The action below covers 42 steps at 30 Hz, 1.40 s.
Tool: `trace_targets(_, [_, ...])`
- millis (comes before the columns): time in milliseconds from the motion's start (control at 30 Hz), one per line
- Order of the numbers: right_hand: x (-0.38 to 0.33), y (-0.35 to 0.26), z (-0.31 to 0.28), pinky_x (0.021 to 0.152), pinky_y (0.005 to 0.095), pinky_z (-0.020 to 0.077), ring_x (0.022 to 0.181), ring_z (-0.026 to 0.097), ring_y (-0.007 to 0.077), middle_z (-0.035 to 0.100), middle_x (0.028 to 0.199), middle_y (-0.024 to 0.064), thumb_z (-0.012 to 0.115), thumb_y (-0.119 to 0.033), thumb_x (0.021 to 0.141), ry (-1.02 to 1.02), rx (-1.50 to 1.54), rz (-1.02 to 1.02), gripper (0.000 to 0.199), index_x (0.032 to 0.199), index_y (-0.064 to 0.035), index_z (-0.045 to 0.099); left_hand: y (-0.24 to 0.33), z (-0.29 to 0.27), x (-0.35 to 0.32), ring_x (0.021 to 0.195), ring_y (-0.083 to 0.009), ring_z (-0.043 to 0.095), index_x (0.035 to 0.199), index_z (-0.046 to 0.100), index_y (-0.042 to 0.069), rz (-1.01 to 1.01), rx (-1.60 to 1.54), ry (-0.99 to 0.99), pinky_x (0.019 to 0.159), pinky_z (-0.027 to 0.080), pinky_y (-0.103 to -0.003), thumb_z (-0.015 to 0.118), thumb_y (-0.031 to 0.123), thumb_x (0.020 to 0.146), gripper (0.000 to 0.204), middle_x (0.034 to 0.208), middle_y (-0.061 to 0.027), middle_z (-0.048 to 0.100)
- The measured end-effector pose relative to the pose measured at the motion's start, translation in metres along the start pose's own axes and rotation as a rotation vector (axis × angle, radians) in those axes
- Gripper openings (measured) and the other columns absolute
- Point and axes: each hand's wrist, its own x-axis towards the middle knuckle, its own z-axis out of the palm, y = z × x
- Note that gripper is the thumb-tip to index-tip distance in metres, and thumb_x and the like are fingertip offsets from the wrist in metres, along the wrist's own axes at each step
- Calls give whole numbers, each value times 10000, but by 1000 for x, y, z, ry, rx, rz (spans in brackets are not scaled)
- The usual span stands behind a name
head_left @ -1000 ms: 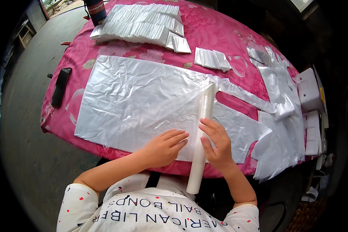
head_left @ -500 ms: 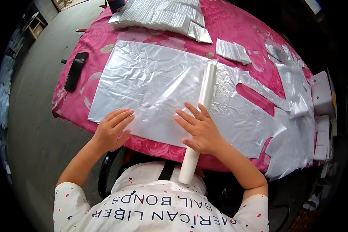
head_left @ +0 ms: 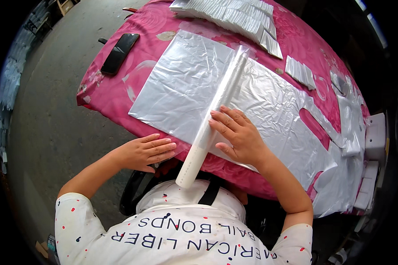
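- White roll (head_left: 204, 138): lying across plastic sheet (head_left: 181, 84).
- Right hand (head_left: 236, 136): fingers spread, fingertips over roll.
- Left hand (head_left: 148, 152): fingers slightly parted, left of roll.
- Phone (head_left: 120, 54): well left of roll.

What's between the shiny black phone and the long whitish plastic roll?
Head view: beside the flat black phone comes pink flowered tablecloth, then a silvery plastic sheet, up to the long whitish roll.

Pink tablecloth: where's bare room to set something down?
Left: between the phone and the plastic sheet. Far side: right of the big packet stack, beyond the small packet row. Crowded: centre, with sheet, roll and right hand; right end, overlapping plastic beside white boxes.
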Motion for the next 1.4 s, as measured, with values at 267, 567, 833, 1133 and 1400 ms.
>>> trace_targets(267, [9, -2, 5, 1036, 399, 321, 1238, 402, 283, 487, 1277, 109, 583, -364, 797, 8, 25, 20, 528, 1213, -47, 516, -9, 16, 0, 1306, -176, 342, 1350, 400, 139, 11, 124, 131, 1085, 266, -374, 466, 143, 831, 522, 1416, -32, 362])
trace_targets(567, [-5, -3, 2, 1007, 390, 365, 1233, 409, 285, 478, 1295, 93, 601, -347, 781, 36, 66, 59, 526, 1212, -57, 522, -14, -14, 15, 1010, -203, 604, 1031, 629, 81, 43, -361, 376, 887, 474, -344, 611, 77, 777, 254, 1071, -70, 638])
trace_targets(833, [-17, -3, 1, 1002, 393, 367, 1239, 405, 295, 464, 1317, 93, 598, -363, 788, 45, 84, 91, 541, 1230, -62, 513, -58, -72, 78, 667, -89, 622, 891, 625, -26, -444, -894, 562, 632, 490, -237, 561, -22, 834, 86, 727, -60, 652])
trace_targets(1133, [-22, -5, 1, 1006, 398, 349, 1246, 400, 294, 447, 1342, 90, 602, -379, 785, 26, 84, 121, 557, 1239, -68, 513, -140, -57, 155, 665, -161, 612, 910, 631, -3, -396, -355, 583, 631, 482, -279, 587, 68, 829, 116, 752, -95, 644])
trace_targets(1400, [-19, -4, 9, 1033, 426, 303, 1269, 371, 284, 432, 1359, 66, 590, -417, 793, 25, 71, 124, 585, 1260, -78, 494, -167, -32, 148, 691, -181, 624, 972, 641, 16, -702, -423, 629, 651, 488, -294, 615, 100, 801, 191, 833, -109, 664])
